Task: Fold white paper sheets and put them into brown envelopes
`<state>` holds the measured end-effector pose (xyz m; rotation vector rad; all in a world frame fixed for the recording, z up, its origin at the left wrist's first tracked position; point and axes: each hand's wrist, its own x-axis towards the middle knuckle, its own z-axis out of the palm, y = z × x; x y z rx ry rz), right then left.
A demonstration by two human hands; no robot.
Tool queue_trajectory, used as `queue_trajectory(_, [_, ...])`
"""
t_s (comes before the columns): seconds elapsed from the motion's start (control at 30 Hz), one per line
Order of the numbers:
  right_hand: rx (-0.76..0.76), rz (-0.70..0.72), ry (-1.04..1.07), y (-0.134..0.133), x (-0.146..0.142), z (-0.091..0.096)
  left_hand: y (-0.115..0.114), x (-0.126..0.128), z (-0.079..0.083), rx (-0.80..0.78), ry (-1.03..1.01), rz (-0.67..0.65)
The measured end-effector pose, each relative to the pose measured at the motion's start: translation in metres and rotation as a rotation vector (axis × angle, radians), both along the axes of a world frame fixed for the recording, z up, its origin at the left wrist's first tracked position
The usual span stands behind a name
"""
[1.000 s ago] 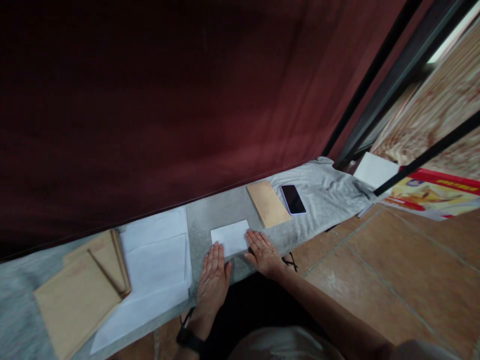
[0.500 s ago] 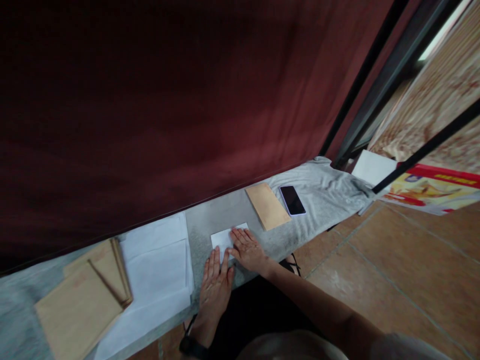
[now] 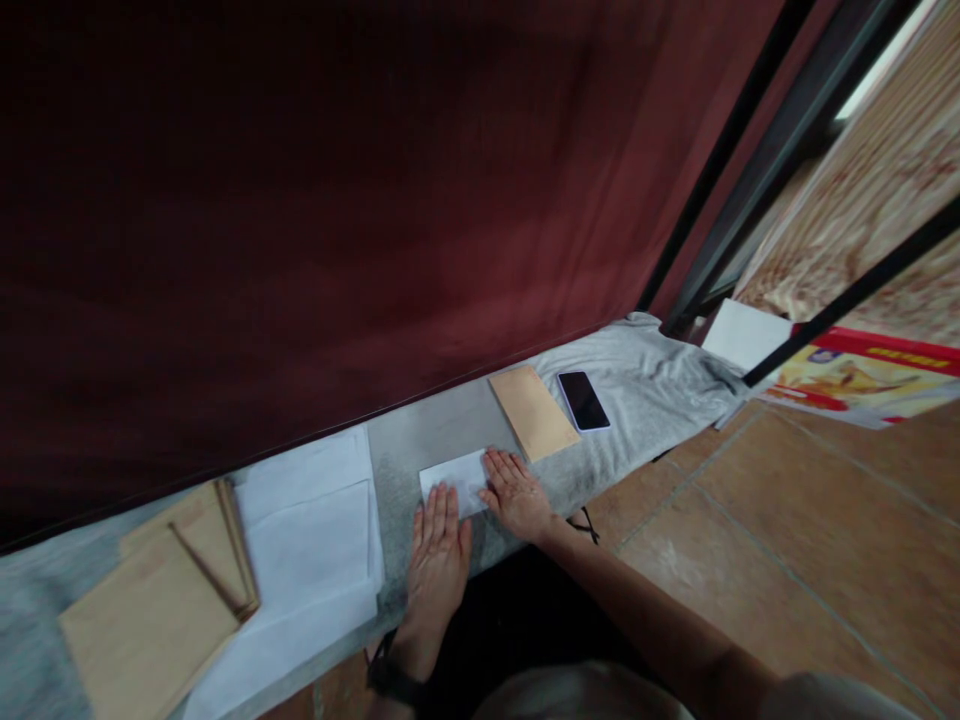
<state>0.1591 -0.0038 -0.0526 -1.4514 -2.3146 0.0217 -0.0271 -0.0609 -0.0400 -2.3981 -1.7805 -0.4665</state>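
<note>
A folded white sheet of paper [image 3: 463, 478] lies flat on the grey cloth in front of me. My left hand [image 3: 439, 550] rests with its fingers stretched out on the paper's near left part. Over the right end of the sheet lies my right hand [image 3: 517, 495], palm down and fingers extended. Just beyond the right hand is a brown envelope [image 3: 534, 410], flat on the cloth. Left of my hands, several white sheets [image 3: 311, 545] are spread in a loose pile.
Brown envelopes [image 3: 154, 615] are stacked at the far left, overlapping the white sheets. A phone [image 3: 583, 401] lies right of the single envelope. The grey cloth [image 3: 645, 370] covers a narrow ledge along a dark red surface [image 3: 420, 250]. A colourful box [image 3: 870, 375] is on the right.
My right hand has slid to the right along the folded paper, baring more of its middle. The left hand has shifted slightly right, its fingers now closer together.
</note>
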Motion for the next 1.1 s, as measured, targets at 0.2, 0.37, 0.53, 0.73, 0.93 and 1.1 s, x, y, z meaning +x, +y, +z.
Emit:
queue_trajectory(0.2, [0.021,-0.017,0.000,0.000,-0.001,-0.003,0.040,0.016,-0.002,-0.052,0.008,0.040])
queue_trajectory(0.37, [0.031,-0.032,0.005,0.000,-0.001,-0.005,0.039,-0.012,-0.013,-0.015,0.014,0.136])
queue_trajectory(0.53, [-0.012,-0.096,0.025,-0.002,-0.007,0.000,0.031,-0.024,-0.013,-0.014,0.030,0.193])
queue_trajectory(0.73, [0.020,-0.095,0.063,-0.016,-0.034,0.016,0.031,-0.018,-0.008,-0.060,0.030,0.228])
queue_trajectory(0.93, [0.002,-0.158,0.046,-0.027,-0.025,0.024,0.031,-0.017,-0.007,-0.043,0.030,0.230])
queue_trajectory(1.1, [-0.066,0.012,0.055,-0.031,-0.025,0.016,0.031,-0.015,-0.005,-0.057,0.033,0.246])
